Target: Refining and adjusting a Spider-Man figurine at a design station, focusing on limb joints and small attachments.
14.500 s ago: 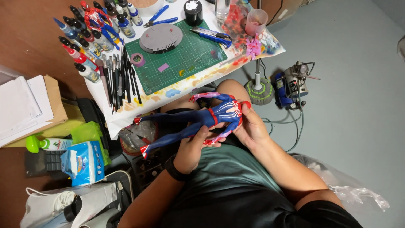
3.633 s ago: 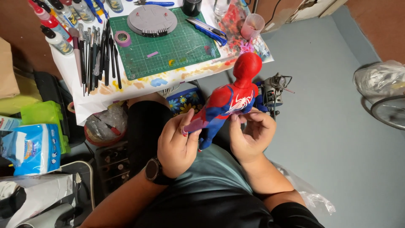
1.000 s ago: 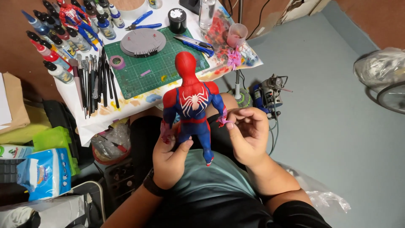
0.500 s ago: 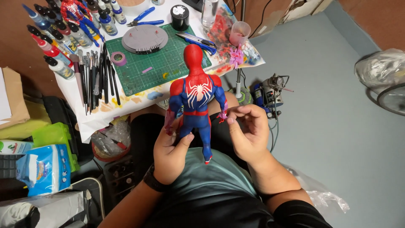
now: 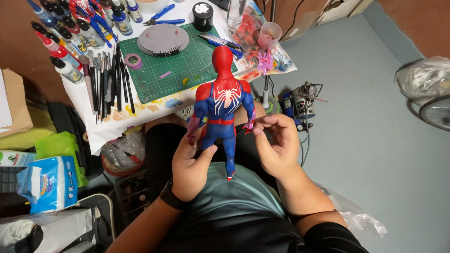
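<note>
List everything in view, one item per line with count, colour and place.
action figure: one, red and blue, upright between the hands
cutting mat: one, green, on the table
round base: one, grey, on the mat
tape roll: one, purple, mat's left edge
brushes: many, dark, left of the mat
paint bottles: many, mixed colours, table's far left
pliers: one, blue handles, beyond the mat
tissue pack: one, blue and white, lower left
left hand: grips the figure's thigh
right hand: fingertips at the figure's hand
</note>
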